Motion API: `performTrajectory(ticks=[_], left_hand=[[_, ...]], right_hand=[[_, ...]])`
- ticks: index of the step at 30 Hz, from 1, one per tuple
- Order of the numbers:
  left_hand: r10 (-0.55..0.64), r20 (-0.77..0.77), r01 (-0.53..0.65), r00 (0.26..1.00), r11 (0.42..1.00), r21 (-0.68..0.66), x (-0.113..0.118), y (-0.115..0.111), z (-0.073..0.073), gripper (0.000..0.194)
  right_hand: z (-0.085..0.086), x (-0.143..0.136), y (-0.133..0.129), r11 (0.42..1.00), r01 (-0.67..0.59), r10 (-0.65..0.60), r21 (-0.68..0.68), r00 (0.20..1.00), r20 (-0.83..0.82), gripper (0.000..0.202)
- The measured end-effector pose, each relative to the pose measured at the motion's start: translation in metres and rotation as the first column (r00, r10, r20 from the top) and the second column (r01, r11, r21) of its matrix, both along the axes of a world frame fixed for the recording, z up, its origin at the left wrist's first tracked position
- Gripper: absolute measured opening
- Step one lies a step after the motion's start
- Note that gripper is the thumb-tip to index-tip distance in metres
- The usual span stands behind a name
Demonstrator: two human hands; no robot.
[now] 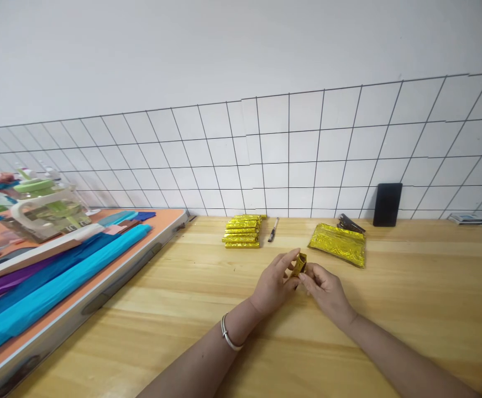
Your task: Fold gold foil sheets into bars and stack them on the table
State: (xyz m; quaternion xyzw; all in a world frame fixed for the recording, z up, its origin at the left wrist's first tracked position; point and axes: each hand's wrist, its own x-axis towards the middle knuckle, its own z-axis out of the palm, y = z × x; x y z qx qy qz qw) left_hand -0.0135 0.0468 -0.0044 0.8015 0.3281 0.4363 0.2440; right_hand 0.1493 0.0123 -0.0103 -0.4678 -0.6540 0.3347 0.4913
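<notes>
Near the middle of the wooden table (174,293), the left hand (272,284) and right hand (328,290) pinch a small folded piece of gold foil (298,266) between their fingertips. Toward the back edge, gold foil rolls (242,234) lie grouped beside a pen (273,231); farther right lies a flat gold foil packet (337,245), and a black slab (387,204) stands at that edge.

One head-worn camera looks forward, down over the table (174,293).

No legible text, no readable labels, numbers or signs
</notes>
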Motion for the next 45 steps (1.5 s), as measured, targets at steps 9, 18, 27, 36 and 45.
performTrajectory(ticks=[9,18,27,36,45], left_hand=[[-0.151,-0.086,0.165,0.985,0.970,0.177,-0.011,0.003,0.013,0.052],[-0.136,-0.078,0.152,0.988,0.953,0.261,-0.014,0.006,0.016,0.038],[-0.085,-0.050,0.093,0.995,0.975,0.202,-0.014,0.006,0.017,0.035],[-0.030,-0.075,0.044,0.997,0.981,0.191,-0.012,0.003,0.018,0.034],[-0.006,-0.058,0.014,0.998,0.992,0.128,-0.009,0.001,0.020,0.033]], right_hand=[[-0.001,0.001,0.002,1.000,0.028,-0.028,0.010,1.000,0.002,0.026],[-0.002,0.000,0.001,0.999,0.031,-0.034,0.032,0.995,0.090,0.023],[0.001,0.001,-0.002,1.000,0.002,-0.004,0.021,0.996,0.086,0.022],[0.002,0.000,-0.001,1.000,0.003,-0.004,0.018,0.995,0.100,0.022],[0.002,-0.001,-0.001,1.000,0.013,-0.016,0.027,0.992,0.122,0.021]])
